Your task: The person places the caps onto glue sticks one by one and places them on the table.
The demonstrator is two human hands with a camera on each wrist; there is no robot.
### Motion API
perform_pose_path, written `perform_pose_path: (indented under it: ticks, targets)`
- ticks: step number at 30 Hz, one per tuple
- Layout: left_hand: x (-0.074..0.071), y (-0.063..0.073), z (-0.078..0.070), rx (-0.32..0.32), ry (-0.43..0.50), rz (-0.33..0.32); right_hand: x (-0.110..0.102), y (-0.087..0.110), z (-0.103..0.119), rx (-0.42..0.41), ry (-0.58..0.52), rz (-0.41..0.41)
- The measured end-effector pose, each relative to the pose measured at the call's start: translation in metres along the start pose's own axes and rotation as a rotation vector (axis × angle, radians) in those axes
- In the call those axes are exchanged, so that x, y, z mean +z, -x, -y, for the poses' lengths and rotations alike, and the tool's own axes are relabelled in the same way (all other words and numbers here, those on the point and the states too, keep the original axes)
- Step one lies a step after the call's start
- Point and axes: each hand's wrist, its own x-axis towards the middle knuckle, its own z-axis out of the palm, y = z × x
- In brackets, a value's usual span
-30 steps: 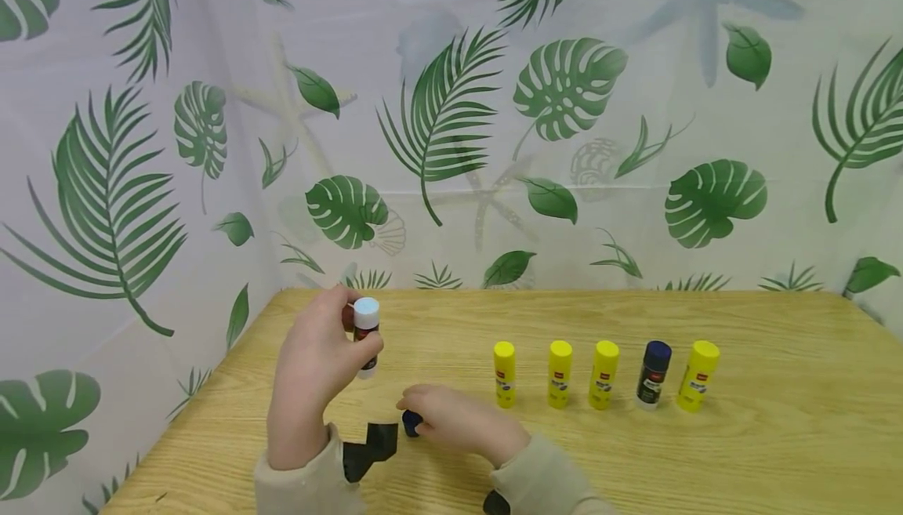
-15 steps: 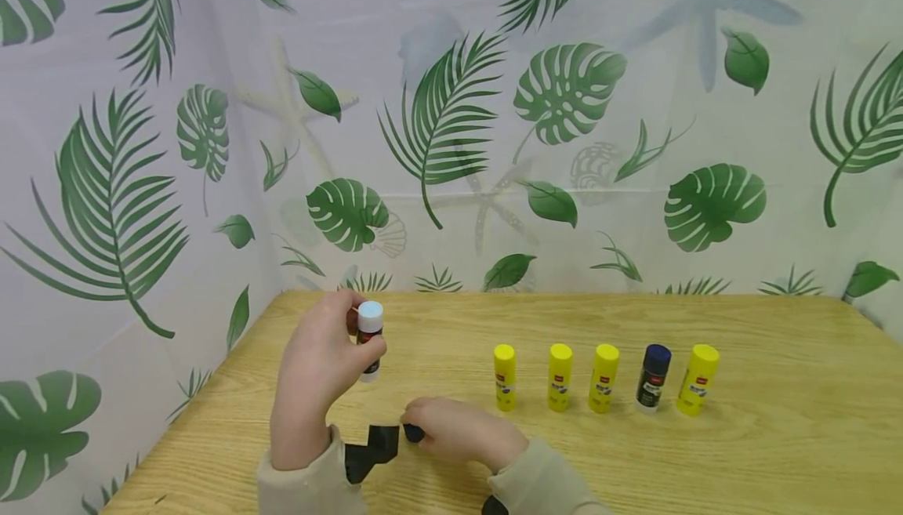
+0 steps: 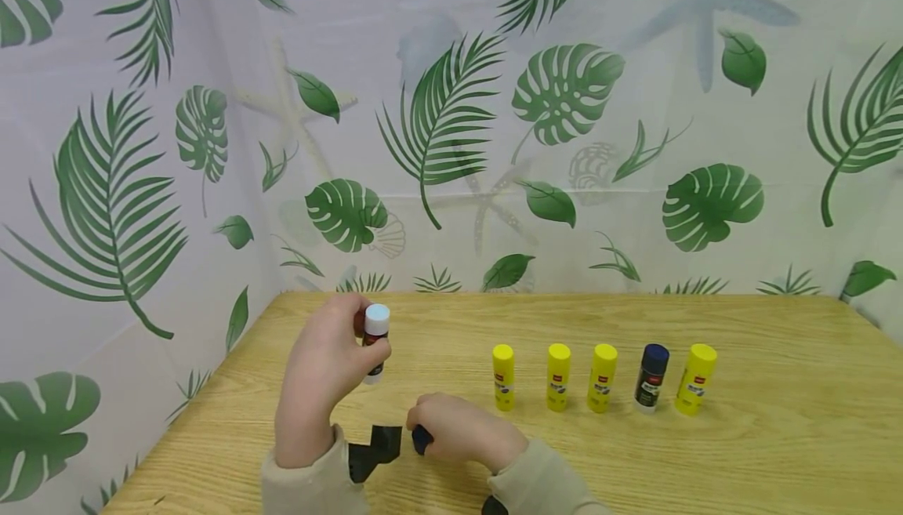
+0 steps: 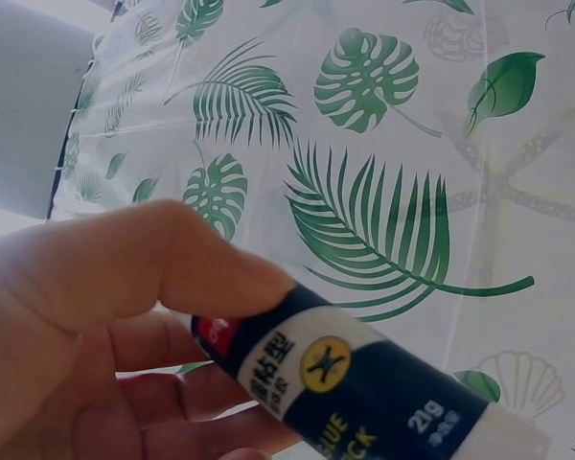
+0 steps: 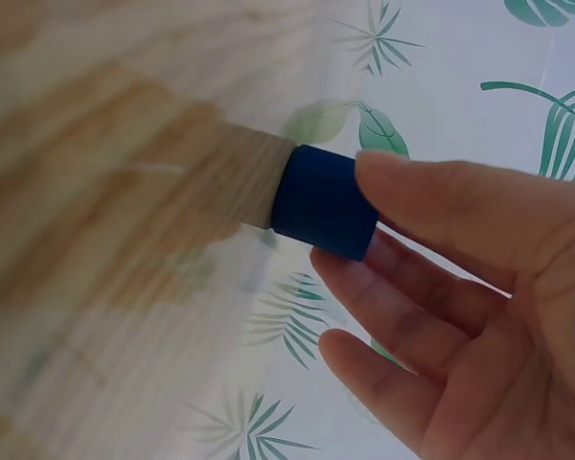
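My left hand (image 3: 320, 378) grips a glue stick (image 3: 376, 323) upright above the table, thumb on one side and fingers round the other. White shows at both its ends. In the left wrist view this glue stick (image 4: 350, 374) has a dark blue label marked 21g. Lower and to the right, my right hand (image 3: 469, 429) pinches a dark blue glue stick cap (image 3: 422, 440) close to the tabletop. The right wrist view has the cap (image 5: 326, 203) between thumb and fingertips, its far end at the wood; whether it touches is hard to tell.
Right of my hands several glue sticks stand upright in a row on the wooden table (image 3: 790, 437). A dark blue-capped glue stick (image 3: 650, 378) stands among yellow ones, between a yellow glue stick (image 3: 603, 378) and another yellow glue stick (image 3: 696, 379). A leaf-patterned curtain (image 3: 451, 256) hangs behind.
My left hand has shifted slightly right with the glue stick. The right hand has closed its fingers on the dark blue cap and drawn it a little nearer and to the right.
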Motion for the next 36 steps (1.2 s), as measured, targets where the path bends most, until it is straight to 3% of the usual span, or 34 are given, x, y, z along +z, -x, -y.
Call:
perform_pose_path:
  ticks: [18,36]
  targets:
    - [0.006,-0.002,0.001,0.038,-0.017,0.018,-0.005,0.004,0.001,0.026,-0.042,-0.018]
    - [0.008,-0.002,0.0,0.058,-0.048,0.036,-0.062,0.043,0.007,-0.097,-0.187,-0.383]
